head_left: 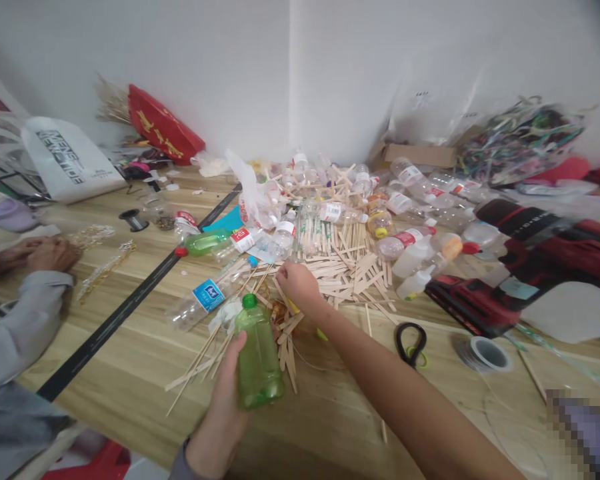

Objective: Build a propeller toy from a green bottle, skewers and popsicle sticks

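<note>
My left hand (225, 383) is closed around a green plastic bottle (260, 363), which stands nearly upright with its green cap on, close to the front of the table. Farther forward, my right hand (299, 287) is curled with its fingertips together at the near edge of a pile of flat wooden sticks (350, 267). What those fingers pinch, if anything, is hidden. Between the hands lie more loose sticks (289, 353) and thin skewers (200, 367). Left of the green bottle, a clear bottle with a blue label (209, 295) rests on its side.
Many clear bottles (410, 241) crowd the back. At right are a red and black cordless drill (510, 280), black-handled scissors (410, 343) and a wire spool (487, 355). A black strip (125, 310) crosses the table (145, 373). Another person's hands (50, 255) are at left.
</note>
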`<state>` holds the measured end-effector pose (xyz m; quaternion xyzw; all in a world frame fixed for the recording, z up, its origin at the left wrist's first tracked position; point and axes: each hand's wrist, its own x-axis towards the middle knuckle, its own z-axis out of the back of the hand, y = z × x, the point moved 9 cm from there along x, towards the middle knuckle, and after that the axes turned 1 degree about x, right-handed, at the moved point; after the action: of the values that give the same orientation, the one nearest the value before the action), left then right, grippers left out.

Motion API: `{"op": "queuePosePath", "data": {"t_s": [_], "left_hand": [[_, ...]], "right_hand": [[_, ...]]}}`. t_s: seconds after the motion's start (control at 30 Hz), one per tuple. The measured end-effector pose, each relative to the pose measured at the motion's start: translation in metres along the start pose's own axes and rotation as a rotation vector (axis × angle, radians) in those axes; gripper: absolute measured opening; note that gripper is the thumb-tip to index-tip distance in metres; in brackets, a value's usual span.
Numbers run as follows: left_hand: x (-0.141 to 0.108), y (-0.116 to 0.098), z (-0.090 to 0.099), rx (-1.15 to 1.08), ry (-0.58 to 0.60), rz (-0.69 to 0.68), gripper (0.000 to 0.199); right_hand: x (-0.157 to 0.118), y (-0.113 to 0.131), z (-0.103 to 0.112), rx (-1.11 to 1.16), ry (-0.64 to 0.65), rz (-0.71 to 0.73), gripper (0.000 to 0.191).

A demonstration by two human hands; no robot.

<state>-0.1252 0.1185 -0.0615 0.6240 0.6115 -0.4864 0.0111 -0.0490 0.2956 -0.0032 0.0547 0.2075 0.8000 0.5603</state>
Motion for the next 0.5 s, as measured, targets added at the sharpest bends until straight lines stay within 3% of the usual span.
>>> {"op": "queuePosePath", "data": {"t_s": [0.33, 0.5], "left_hand": [[-0.005, 0.001, -0.006, -0.026, -0.009, 0.003, 0.028], [-0.007, -0.001, -0.01, -0.033, -0.018, 0.001, 0.028]], "right_hand": [[0.024, 0.016, -0.015, -0.039, -0.01, 0.027, 0.027], [0.014, 0.006, -0.004, -0.035, -0.048, 0.023, 0.028]]}}
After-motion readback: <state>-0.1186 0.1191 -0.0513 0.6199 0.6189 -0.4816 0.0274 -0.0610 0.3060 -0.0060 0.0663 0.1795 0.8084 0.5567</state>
